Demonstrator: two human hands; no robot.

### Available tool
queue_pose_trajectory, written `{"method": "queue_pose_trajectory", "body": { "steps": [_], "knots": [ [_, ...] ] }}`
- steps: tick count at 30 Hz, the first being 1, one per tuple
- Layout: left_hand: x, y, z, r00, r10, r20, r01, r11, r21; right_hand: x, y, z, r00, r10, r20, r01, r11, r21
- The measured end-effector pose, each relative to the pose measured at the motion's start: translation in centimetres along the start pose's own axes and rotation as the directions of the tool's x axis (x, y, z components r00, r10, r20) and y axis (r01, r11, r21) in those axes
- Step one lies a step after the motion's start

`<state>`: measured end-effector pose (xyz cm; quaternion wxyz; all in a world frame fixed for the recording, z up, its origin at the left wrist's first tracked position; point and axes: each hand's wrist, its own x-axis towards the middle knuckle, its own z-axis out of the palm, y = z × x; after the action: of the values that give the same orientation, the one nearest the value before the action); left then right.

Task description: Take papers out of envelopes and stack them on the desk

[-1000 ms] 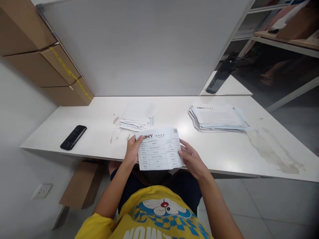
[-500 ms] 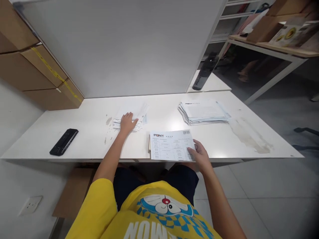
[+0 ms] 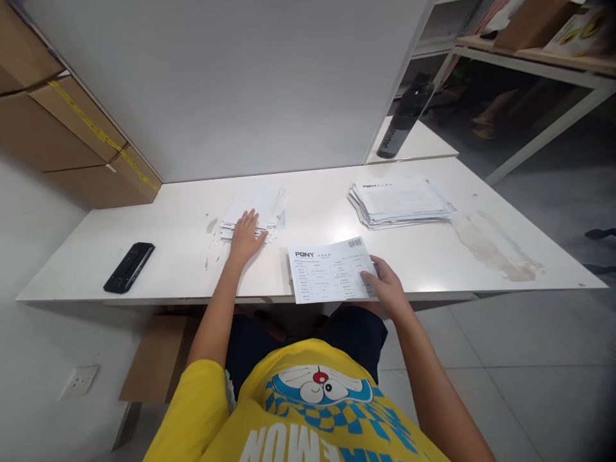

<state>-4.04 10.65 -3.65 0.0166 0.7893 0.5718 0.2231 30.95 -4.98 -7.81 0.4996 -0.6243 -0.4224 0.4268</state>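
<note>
Head view | our left hand (image 3: 245, 239) lies outspread on the left pile (image 3: 250, 200) | our right hand (image 3: 389, 289) grips the sheet (image 3: 327, 273)

It looks like an office or office-like workroom: a white tabletop (image 3: 317, 205) against a plain grey panel (image 3: 240, 83) bears a stack of printed sheets (image 3: 399, 202), with cardboard boxes (image 3: 62, 135) piled at the left and another tabletop (image 3: 534, 55) beyond, above a tiled floor (image 3: 520, 398).
</note>
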Motion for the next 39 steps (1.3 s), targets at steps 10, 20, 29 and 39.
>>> {"method": "queue_pose_trajectory", "body": {
  "steps": [10,20,29,39],
  "knots": [
    [-0.5,4.3,-3.1,0.984,-0.025,-0.178,0.004,0.993,-0.117,-0.9,-0.5,-0.2,1.000,0.018,-0.010,-0.018,1.000,0.023],
    [-8.4,9.8,-8.5,0.743,-0.654,0.142,0.098,-0.104,-0.990,-4.0,-3.2,1.1,0.953,0.259,0.155,-0.292,0.921,0.257],
    [-8.4,5.1,-5.6,0.518,-0.853,0.057,-0.030,-0.085,-0.996,-4.2,0.5,0.4,0.950,0.309,-0.040,-0.259,0.856,0.447],
    [-13.9,1.5,-2.6,0.434,-0.892,-0.129,-0.010,0.138,-0.990,-3.7,0.6,-0.2,0.965,0.189,-0.181,-0.034,0.777,0.628]
  ]
}}
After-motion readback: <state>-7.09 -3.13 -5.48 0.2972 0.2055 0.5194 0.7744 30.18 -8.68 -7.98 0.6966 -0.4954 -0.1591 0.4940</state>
